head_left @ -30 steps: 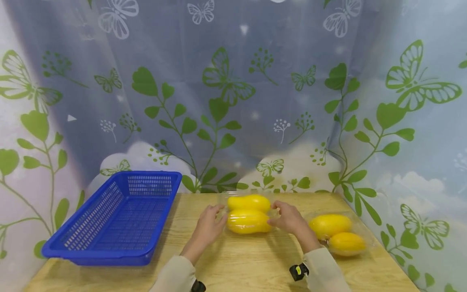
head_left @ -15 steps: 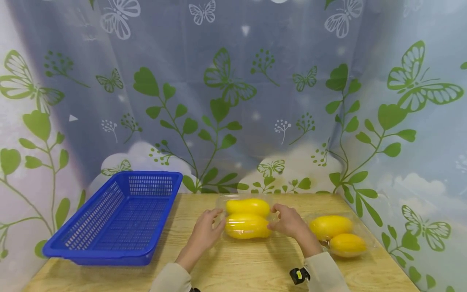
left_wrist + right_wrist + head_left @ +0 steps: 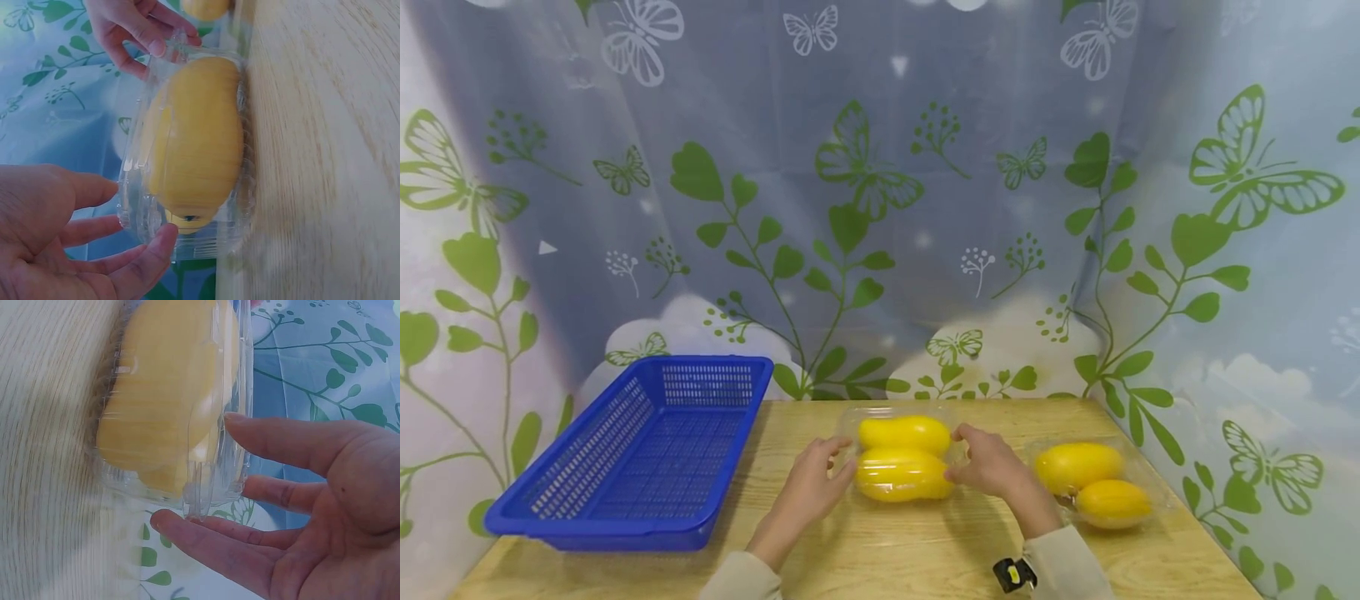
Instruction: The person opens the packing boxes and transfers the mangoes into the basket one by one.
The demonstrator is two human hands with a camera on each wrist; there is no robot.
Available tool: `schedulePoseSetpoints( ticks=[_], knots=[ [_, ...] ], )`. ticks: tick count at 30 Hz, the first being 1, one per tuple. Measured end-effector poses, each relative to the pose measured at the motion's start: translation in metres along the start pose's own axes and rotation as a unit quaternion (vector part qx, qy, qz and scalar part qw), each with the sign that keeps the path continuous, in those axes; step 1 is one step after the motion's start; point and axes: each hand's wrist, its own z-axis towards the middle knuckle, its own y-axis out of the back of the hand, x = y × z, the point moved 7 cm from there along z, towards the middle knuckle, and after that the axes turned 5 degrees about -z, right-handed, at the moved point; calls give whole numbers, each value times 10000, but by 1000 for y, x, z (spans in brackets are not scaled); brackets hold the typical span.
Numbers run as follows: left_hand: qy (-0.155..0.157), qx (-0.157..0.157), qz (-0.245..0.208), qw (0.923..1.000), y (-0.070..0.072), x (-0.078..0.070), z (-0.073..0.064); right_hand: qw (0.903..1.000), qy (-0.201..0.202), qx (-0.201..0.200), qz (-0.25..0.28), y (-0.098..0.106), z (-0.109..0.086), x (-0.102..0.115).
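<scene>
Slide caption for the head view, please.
Left hand and right hand flank a clear container of yellow fruits between a blue basket and another filled container.

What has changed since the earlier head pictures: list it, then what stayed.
The clear container of yellow fruit has come nearer the person and slightly left, the left hand and right hand moving with it. No new hold or release shows. The blue basket and the other container stayed put.

L hand [image 3: 811, 481] faces R hand [image 3: 992, 463], both w/ fingers spread.
</scene>
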Motion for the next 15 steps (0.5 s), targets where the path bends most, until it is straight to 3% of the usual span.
schedulePoseSetpoints(
  ticks=[15],
  knots=[
    [237, 415, 80, 9988, 1, 0, -2, 9998, 177, -36, 7, -2, -4, 2]
  ],
)
